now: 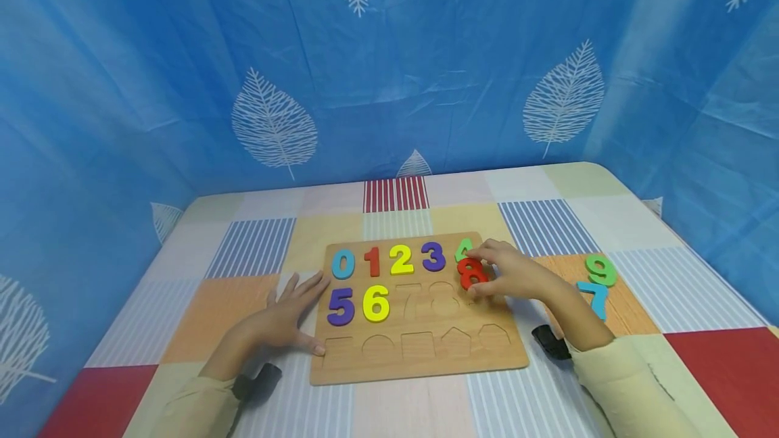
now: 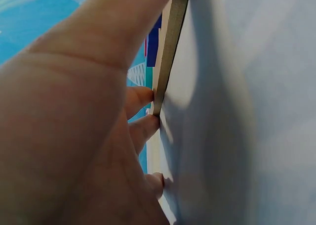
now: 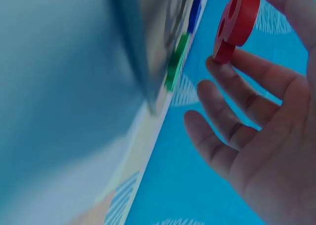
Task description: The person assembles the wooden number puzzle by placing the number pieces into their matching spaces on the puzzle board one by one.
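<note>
A red number 8 (image 1: 473, 274) is pinched between the thumb and fingers of my right hand (image 1: 508, 272), held above the right part of a wooden number board (image 1: 420, 374). In the right wrist view the red 8 (image 3: 239, 20) hangs clear of the board, with the green 4 (image 3: 177, 62) behind it. My left hand (image 1: 286, 316) rests at the board's left edge, fingers spread, the thumb on its lower left corner. In the left wrist view the fingertips (image 2: 145, 128) touch the board's edge (image 2: 173, 42). Numbers 0 to 6 sit in the board; the 4 (image 1: 464, 249) is partly hidden.
To the right of the board a green 9 (image 1: 600, 269) and a blue 7 (image 1: 595, 297) lie on the patchwork tablecloth (image 1: 414, 411). Bare recesses (image 1: 420, 343) show in the board's middle and bottom rows. A blue leaf-print curtain (image 1: 426, 86) hangs behind the table.
</note>
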Motion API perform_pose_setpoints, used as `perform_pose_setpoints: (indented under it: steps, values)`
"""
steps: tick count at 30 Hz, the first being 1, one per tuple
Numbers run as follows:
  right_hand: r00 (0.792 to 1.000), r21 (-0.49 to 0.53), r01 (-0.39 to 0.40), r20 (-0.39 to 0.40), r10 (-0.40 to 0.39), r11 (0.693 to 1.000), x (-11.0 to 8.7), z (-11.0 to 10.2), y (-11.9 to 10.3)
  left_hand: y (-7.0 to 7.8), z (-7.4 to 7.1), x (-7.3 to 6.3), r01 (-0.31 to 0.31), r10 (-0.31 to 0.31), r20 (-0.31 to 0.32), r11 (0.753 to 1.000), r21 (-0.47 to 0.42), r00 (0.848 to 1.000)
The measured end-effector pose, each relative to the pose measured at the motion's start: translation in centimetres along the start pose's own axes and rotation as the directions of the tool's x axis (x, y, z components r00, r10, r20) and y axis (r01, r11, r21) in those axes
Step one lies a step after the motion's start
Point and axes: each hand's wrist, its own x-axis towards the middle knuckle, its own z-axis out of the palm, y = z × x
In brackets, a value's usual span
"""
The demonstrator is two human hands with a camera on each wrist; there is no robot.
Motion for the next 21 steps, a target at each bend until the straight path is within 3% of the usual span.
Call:
perform_pose_setpoints:
  steps: [12, 21]
  values:
    - [1.0, -0.066, -0.016, 0.003, 0.016, 0.998, 0.3, 1.7, -2.7, -0.1, 0.2, -0.1, -0.02, 0.02, 0.005, 1.0, -0.009, 1.0]
    - [0.999, -0.139, -0.021, 0.042, 0.027, 0.99, 0.3, 2.1, -3.6, 0.1, -0.1, -0.1, 0.008, -0.008, 0.005, 1.0, -0.004, 1.0]
